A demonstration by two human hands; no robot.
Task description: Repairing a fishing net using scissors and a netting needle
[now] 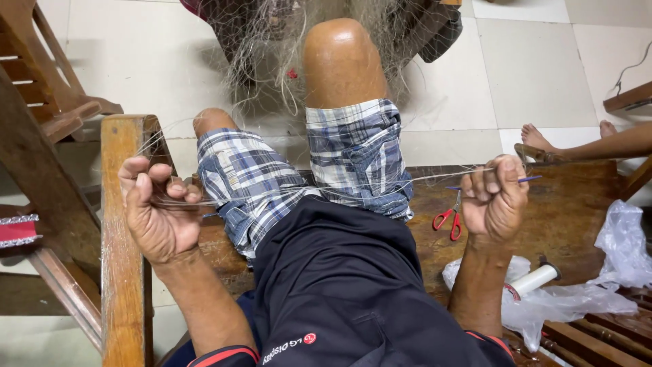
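Observation:
My left hand point(157, 207) is closed around thin strands of a fishing net, just right of the wooden armrest point(122, 238). My right hand point(496, 198) grips the same pale line and a thin blue netting needle point(526, 179). The line point(380, 183) stretches taut between both hands, across my lap in plaid shorts point(305, 173). The bulk of the fine net point(272, 47) hangs bunched over my raised knee at the top.
Red-handled scissors point(448, 221) lie on the wooden bench point(570, 211) beside my right hand. A white spool point(535, 279) and crumpled clear plastic bag point(611, 272) sit lower right. Another person's bare feet point(536, 138) rest at right. A wooden chair point(41, 75) stands left on tiled floor.

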